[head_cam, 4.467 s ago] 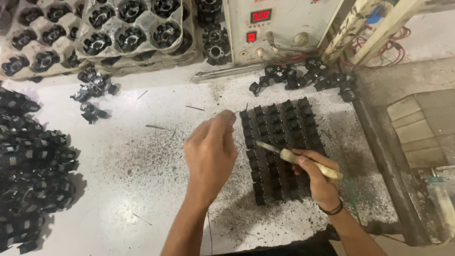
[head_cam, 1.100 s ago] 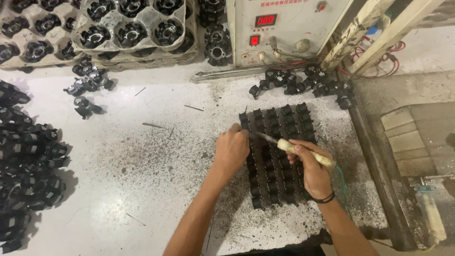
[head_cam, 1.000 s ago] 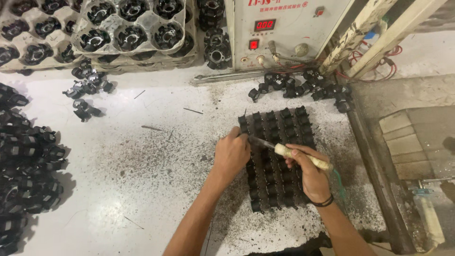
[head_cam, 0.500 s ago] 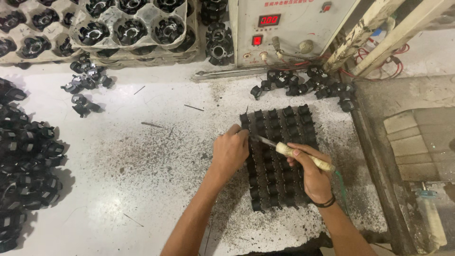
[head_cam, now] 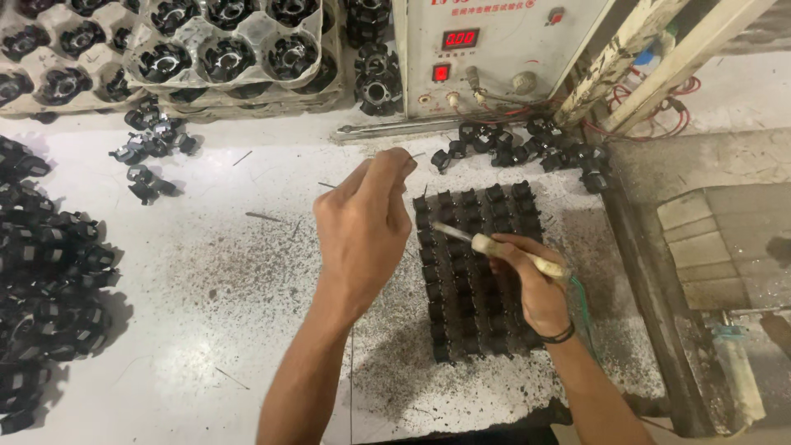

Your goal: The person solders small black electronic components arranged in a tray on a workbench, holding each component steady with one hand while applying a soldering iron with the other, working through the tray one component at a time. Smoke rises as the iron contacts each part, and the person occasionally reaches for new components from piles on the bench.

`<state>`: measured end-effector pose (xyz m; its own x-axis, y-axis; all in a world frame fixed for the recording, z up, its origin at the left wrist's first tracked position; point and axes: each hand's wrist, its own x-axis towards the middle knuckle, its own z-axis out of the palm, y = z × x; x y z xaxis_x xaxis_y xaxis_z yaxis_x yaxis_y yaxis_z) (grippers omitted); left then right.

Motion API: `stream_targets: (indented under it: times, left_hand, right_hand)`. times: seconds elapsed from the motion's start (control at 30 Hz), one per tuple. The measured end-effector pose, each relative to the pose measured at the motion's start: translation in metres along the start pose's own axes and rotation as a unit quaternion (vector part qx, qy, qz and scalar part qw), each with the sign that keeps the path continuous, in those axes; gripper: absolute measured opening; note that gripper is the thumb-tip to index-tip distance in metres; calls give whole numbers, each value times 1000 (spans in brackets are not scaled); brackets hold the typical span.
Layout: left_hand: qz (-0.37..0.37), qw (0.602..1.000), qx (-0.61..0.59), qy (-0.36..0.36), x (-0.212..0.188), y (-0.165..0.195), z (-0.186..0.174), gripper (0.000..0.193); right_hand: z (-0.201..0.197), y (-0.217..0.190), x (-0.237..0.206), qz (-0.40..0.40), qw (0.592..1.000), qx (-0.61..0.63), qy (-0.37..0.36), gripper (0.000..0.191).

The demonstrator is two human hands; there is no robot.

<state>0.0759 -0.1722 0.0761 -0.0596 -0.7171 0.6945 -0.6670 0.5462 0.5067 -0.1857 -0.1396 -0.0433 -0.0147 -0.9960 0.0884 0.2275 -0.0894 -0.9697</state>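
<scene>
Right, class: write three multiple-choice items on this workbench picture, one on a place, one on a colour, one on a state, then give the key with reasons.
1. Where does the block of small black parts lie?
A. Under the right hand
B. In the moulded trays
C. On the floor

2. What colour is the machine's number display?
A. Green
B. Red
C. Blue

3. How is the left hand?
A. Flat on the table
B. Raised, fingertips pinched together
C. Gripping the tool

Key: 1 A, the right hand with the soldering tool is over it; 2 B, the digits glow red; 3 B, it hangs above the table, fingertips pinched.
</scene>
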Motion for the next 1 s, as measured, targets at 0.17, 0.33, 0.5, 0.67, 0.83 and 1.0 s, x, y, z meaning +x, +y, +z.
stream_targets:
  times: [0.17,0.33,0.5,0.67,0.83,1.0]
  left_hand:
    - [-53,989,88,-103,-31,-33,49,20]
    - [-114,981,52,-146,-68,-62,72,19]
    - [-109,976,23,-186,-60,-71,78,17]
    - [-123,971,4,-203,-52,-68,78,13]
    - [-108,970,57,-209,-52,-59,81,11]
    - [-112,975,33,-188,-53,-57,79,8]
  right_hand:
    - [0,6,0,1,1000,-11,13,23]
    - [2,6,1,2,999,-28,16,24]
    - [3,5,2,-1,999,-35,-3,25]
    - [3,2,4,12,999,-36,4,25]
    - [5,2,2,26,998,-47,20,24]
    - [3,4,3,16,999,-15,28,24]
